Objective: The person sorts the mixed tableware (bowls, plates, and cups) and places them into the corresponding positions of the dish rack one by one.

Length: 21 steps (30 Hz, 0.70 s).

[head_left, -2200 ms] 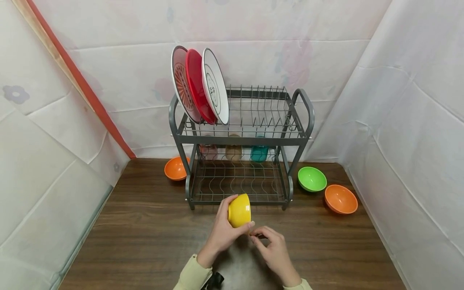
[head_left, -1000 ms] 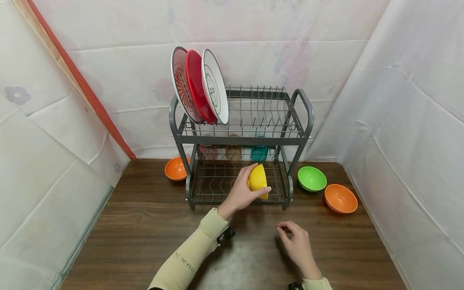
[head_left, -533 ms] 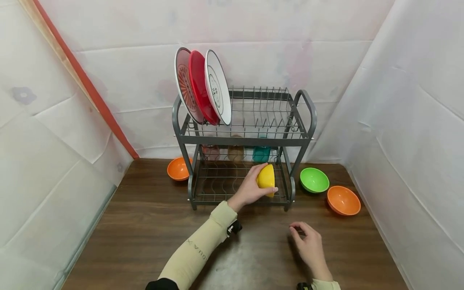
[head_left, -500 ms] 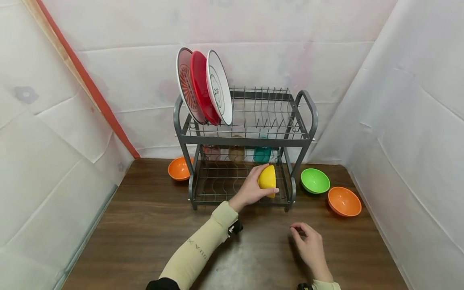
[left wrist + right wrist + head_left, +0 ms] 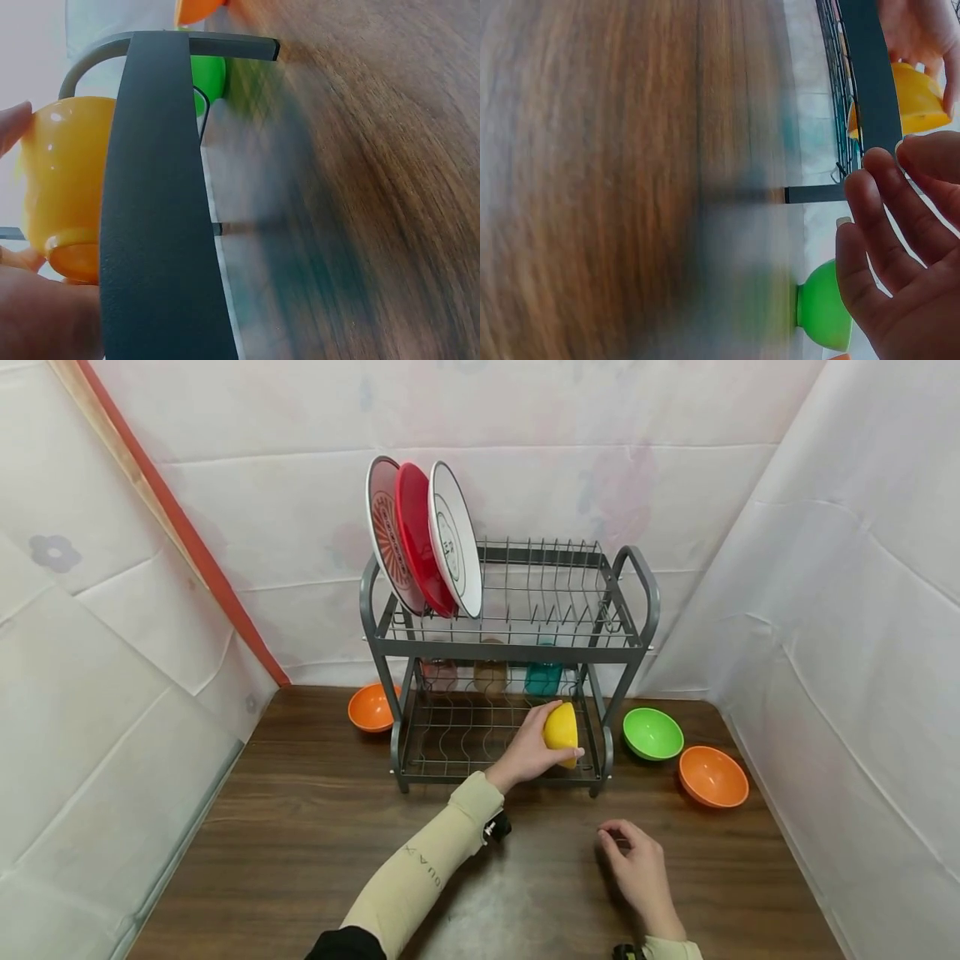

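My left hand (image 5: 527, 750) grips a yellow bowl (image 5: 559, 732) tipped on its side, fingers behind it and thumb at the lower rim. It holds the bowl over the right end of the lower tier of a grey two-tier dish rack (image 5: 510, 652). In the left wrist view the front bar (image 5: 161, 202) of the rack hides part of the bowl. My right hand (image 5: 636, 868) hovers over the table in front of the rack's right side, fingers loosely bent and holding nothing. The right wrist view shows its thumb and forefinger close together.
Three plates stand upright in the upper tier's left end, the white one (image 5: 454, 539) rightmost. Glasses, including a teal one (image 5: 543, 678), sit at the back of the lower tier. A green bowl (image 5: 652, 733) and orange bowl (image 5: 712, 777) lie right; another orange bowl (image 5: 370, 707) lies left.
My left hand has carried the yellow bowl forward and right, from before the rack to its lower tier. My right hand has moved away from the bowl to the right.
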{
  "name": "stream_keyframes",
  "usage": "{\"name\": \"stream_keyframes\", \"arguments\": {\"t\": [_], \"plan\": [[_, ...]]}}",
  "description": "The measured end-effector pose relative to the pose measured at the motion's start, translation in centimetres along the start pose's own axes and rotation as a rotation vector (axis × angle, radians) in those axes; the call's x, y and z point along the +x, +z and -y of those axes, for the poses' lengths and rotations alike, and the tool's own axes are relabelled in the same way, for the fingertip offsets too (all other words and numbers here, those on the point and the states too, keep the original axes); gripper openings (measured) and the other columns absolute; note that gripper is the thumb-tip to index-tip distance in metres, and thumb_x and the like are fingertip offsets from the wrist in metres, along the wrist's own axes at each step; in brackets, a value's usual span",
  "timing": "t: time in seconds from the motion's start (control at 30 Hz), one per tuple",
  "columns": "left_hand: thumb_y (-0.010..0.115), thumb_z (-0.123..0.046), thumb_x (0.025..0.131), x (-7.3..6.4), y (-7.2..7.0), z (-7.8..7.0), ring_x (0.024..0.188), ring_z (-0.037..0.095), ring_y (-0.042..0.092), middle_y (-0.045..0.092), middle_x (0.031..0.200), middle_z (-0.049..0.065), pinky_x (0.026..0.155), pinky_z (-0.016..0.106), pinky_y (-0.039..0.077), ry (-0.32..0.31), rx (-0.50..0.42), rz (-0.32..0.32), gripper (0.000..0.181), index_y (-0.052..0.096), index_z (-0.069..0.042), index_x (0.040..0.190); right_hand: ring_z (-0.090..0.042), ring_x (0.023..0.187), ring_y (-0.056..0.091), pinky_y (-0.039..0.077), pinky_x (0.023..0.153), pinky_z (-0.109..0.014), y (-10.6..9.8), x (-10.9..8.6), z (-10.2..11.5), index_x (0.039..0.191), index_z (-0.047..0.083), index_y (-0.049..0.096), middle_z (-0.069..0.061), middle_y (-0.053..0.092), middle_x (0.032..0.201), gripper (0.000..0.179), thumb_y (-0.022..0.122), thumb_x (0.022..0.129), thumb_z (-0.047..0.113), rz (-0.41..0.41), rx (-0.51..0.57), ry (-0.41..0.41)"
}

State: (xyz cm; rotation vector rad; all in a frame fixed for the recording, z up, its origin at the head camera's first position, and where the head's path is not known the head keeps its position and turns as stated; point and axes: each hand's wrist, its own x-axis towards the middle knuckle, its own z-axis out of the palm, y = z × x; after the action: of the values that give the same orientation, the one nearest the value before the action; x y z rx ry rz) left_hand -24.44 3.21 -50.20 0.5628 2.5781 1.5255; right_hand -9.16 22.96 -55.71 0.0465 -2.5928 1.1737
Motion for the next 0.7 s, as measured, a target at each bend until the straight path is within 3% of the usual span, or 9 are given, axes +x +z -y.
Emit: {"name": "stream_keyframes", "arguments": {"t": [0.53,0.7], "plan": [[0.078,-0.040,0.086,0.48,0.05,-0.09,0.115,0.023,0.054,0.038,0.152,0.009,0.098,0.040,0.047,-0.026,0.035,0.056,0.091,0.026,-0.020,0.157,-0.014,0.082,0.066,0.055,0.075,-0.038,0.28,-0.04,-0.11,0.093,0.009,0.072,0.001,0.071,0.089,0.002,0.071,0.093,0.011,0.037,-0.007,0.069],[0.076,-0.044,0.087,0.42,0.06,0.20,0.125,0.026,0.050,0.033,0.157,0.009,0.104,0.044,0.042,-0.029,0.028,0.066,0.094,0.022,-0.017,0.159,-0.016,0.085,0.066,0.055,0.078,-0.041,0.15,0.00,-0.22,0.095,0.010,0.072,0.000,0.071,0.092,0.003,0.069,0.094,0.009,0.062,-0.006,0.098]]}}
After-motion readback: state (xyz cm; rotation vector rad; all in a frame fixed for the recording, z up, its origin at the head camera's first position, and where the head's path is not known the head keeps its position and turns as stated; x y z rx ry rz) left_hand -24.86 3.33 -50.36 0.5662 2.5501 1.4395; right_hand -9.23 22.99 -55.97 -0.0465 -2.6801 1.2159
